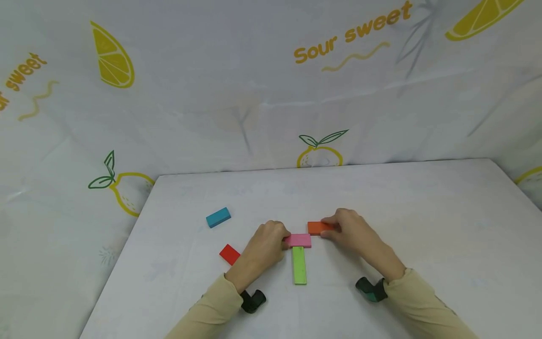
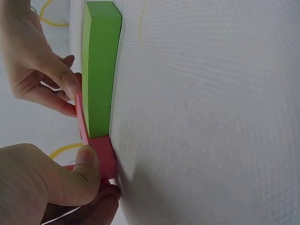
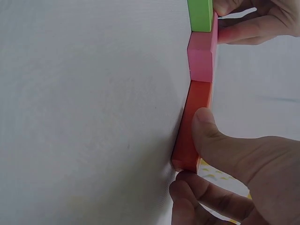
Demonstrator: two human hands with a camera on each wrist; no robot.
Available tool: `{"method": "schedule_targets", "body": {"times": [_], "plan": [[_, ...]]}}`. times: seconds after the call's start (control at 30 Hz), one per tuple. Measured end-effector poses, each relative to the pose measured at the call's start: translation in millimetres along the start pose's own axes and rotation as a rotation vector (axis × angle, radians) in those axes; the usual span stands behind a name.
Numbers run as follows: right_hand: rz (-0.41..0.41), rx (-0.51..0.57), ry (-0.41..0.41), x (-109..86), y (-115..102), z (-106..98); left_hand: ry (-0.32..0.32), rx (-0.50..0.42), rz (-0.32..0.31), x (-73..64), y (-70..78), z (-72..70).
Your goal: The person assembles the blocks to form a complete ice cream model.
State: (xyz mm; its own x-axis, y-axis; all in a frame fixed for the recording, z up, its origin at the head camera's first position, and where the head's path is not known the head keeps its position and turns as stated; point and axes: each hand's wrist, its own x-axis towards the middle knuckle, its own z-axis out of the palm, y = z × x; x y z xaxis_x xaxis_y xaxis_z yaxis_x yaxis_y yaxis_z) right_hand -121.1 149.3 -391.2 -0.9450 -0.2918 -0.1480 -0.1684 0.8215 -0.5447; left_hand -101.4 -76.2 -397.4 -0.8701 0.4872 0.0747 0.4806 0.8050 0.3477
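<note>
My left hand (image 1: 266, 245) pinches the left end of a pink block (image 1: 299, 240) lying flat on the white table. A green block (image 1: 299, 267) extends from the pink one's near side toward me, and the two touch in the left wrist view. My right hand (image 1: 355, 235) holds an orange block (image 1: 316, 228) by its right end, thumb (image 3: 204, 123) on the near side. The orange block lies just beyond the pink block's right end; in the right wrist view their corners appear to meet. Fingers hide the outer ends of both held blocks.
A blue block (image 1: 218, 217) lies at the back left. Closer to my left forearm is a red block (image 1: 230, 254), partly covered by the arm. Dark wrist straps (image 1: 253, 301) show at both cuffs. A lemon-printed cloth (image 1: 237, 94) hangs behind the table (image 1: 423, 212).
</note>
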Motion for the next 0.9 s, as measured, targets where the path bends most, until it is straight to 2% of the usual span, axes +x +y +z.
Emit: {"method": "schedule_targets", "body": {"times": [0.7,0.9], "plan": [[-0.071,0.032,-0.032,6.0,-7.2,7.5,-0.020,0.006,-0.016,0.6,0.6,-0.6],[-0.121,0.030,-0.017,6.9,-7.7,9.9,-0.018,0.003,-0.015,0.3,0.8,-0.9]]}}
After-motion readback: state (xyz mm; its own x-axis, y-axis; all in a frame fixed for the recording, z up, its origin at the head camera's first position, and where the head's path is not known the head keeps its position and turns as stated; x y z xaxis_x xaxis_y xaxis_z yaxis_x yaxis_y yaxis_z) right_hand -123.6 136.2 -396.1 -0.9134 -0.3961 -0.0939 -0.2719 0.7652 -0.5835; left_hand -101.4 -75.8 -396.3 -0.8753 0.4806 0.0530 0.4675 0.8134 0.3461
